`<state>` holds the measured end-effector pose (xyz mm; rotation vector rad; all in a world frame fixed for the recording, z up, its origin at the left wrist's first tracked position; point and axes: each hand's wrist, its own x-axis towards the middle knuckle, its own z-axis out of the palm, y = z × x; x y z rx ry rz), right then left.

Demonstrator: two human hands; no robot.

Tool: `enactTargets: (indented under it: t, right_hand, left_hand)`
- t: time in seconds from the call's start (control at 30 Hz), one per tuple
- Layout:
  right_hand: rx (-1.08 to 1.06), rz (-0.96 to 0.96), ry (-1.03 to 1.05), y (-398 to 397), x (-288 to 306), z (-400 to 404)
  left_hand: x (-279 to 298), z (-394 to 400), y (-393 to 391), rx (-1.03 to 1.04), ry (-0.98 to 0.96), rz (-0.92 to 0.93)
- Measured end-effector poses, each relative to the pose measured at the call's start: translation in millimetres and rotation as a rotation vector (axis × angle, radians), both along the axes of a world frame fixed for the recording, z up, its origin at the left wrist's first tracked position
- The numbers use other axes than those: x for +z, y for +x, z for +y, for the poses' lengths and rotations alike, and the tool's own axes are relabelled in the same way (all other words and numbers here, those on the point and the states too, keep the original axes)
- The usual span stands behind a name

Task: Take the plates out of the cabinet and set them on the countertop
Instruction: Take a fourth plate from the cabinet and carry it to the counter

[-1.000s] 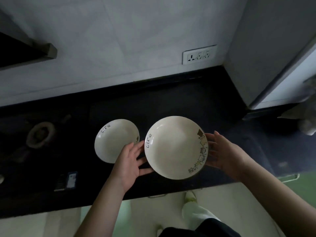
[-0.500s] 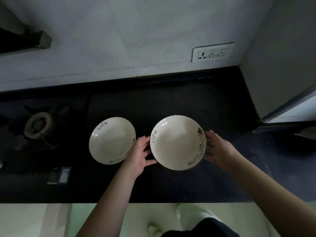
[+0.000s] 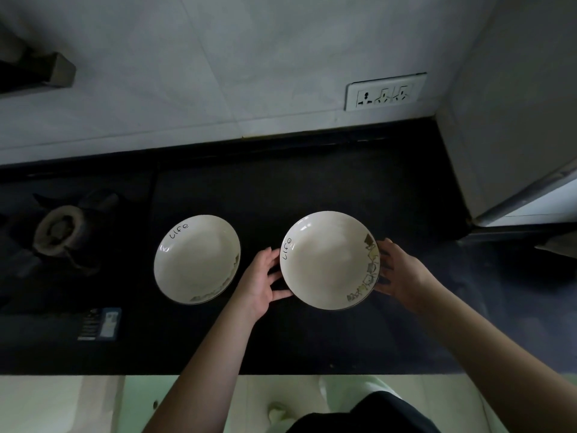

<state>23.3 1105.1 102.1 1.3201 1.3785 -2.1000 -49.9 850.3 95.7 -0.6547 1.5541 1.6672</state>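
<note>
Two deep cream plates with "Life" written on the rim and a drawn border are over the black countertop [image 3: 312, 189]. The left plate [image 3: 196, 259] rests on the counter by itself. The right plate [image 3: 329, 260] is held between both hands: my left hand [image 3: 260, 281] cups its left edge with fingers underneath, and my right hand [image 3: 401, 273] grips its right edge. Whether this plate touches the counter I cannot tell. The cabinet is out of view.
A gas stove burner [image 3: 59, 229] sits at the left of the counter, with a small dark packet [image 3: 100, 323] in front of it. A wall socket [image 3: 385, 92] is on the tiled wall. A grey appliance side [image 3: 505, 120] bounds the counter on the right.
The plate in my hands has come slightly lower toward the counter, beside the left plate. My view has shifted, so the counter's front edge now shows lower.
</note>
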Motion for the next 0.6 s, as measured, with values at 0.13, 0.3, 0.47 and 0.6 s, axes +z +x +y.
enactTargets:
  t: [0.13,0.3,0.47,0.6]
  right_hand:
    - [-0.017,-0.005,-0.006,2.0,-3.6,1.5]
    - [-0.029,-0.012,0.019,1.6,-7.6,0.6]
    - [-0.024,0.007,0.016,3.1,-8.8,0.7]
    - [-0.025,0.006,0.009,5.1,-11.9,2.9]
  left_hand:
    - [-5.5,2.4,0.2,-0.006,0.000,-0.009]
    - [-10.8,2.8,0.2,0.000,0.009,-0.008]
    - [-10.8,3.3,-0.1,0.005,0.004,-0.003]
    - [-8.6,5.6,2.0,0.013,0.011,0.004]
